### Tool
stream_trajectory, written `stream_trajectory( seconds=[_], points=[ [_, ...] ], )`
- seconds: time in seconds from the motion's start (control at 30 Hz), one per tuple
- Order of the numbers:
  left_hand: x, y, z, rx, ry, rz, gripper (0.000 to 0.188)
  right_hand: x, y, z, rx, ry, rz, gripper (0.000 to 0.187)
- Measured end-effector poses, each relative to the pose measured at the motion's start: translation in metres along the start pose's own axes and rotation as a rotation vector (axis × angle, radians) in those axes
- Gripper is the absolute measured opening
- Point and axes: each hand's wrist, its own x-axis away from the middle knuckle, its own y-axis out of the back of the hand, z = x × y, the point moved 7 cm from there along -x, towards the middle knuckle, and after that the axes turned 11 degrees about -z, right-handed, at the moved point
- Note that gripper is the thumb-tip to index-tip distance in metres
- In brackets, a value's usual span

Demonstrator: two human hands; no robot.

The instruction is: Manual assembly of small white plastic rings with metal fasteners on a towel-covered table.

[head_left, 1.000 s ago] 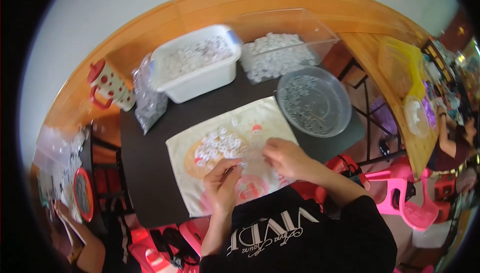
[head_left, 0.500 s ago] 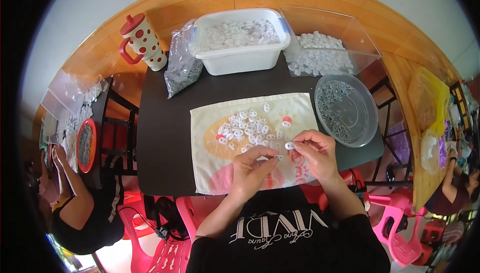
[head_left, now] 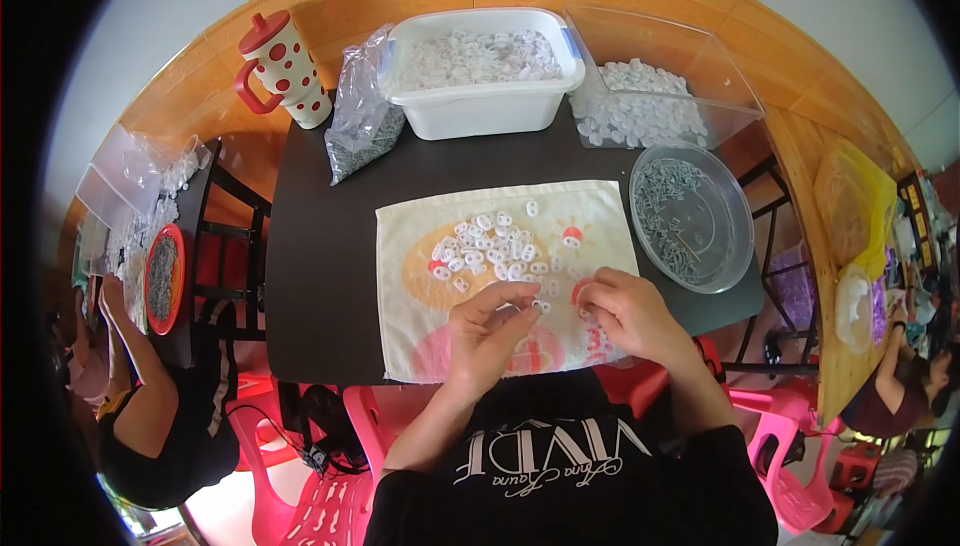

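Observation:
My left hand (head_left: 482, 338) pinches a small white plastic piece with two holes (head_left: 542, 307) between thumb and forefinger, above the near part of a printed towel (head_left: 396, 321). To its right, my right hand (head_left: 636, 314) is closed with bent fingers close over the towel; its fingertips hide whatever they may hold. Just beyond both hands lies a loose pile of white oval two-holed pieces (head_left: 490, 242). A single piece (head_left: 532, 208) sits apart at the pile's far side.
Along the back stand a spotted tumbler (head_left: 288, 74), a plastic bag of small grey parts (head_left: 360, 136), a white tub (head_left: 485, 118) and a clear bin of white pieces (head_left: 640, 111). A round clear basin (head_left: 741, 221) of grey pins is at right. People work at both sides.
The white oval piece seen in my right fingers is no longer visible there, and those fingers have curled inward. My left hand still pinches its piece. The whole view has shifted slightly.

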Motion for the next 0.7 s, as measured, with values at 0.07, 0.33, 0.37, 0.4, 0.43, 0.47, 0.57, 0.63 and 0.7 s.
stream_trajectory(
  seconds=[0.07,0.33,0.37,0.4,0.43,0.47,0.57,0.63,0.7],
  points=[
    [0.0,-0.005,-0.001,-0.014,-0.01,0.016,0.028,0.001,-0.007,-0.005,0.034,0.002,-0.033,0.013],
    [-0.001,0.002,0.004,-0.046,-0.025,0.0,0.026,0.016,0.0,0.0,0.238,-0.163,-0.255,0.01],
    [-0.001,0.001,0.003,-0.041,-0.028,0.006,0.026,0.018,-0.004,0.003,0.239,-0.164,-0.253,0.01],
    [-0.001,-0.001,0.003,-0.037,-0.03,0.01,0.027,0.018,-0.007,0.008,0.213,-0.12,-0.294,0.013],
    [-0.001,-0.001,0.002,-0.036,-0.031,0.008,0.027,0.018,-0.009,0.012,0.186,-0.073,-0.336,0.016],
    [0.0,-0.003,0.002,-0.042,-0.018,0.021,0.027,0.02,-0.012,0.01,0.185,-0.071,-0.335,0.016],
    [0.001,-0.004,0.004,-0.033,0.014,0.037,0.03,0.021,-0.014,0.012,0.07,0.022,-0.384,0.011],
    [0.003,-0.004,0.005,-0.017,0.035,0.043,0.031,0.023,-0.018,-0.015,-0.544,-0.377,-0.394,0.01],
    [0.004,-0.007,0.002,-0.038,0.003,0.086,0.037,0.013,-0.015,-0.011,-0.66,-0.45,-0.328,0.012]
  ],
)
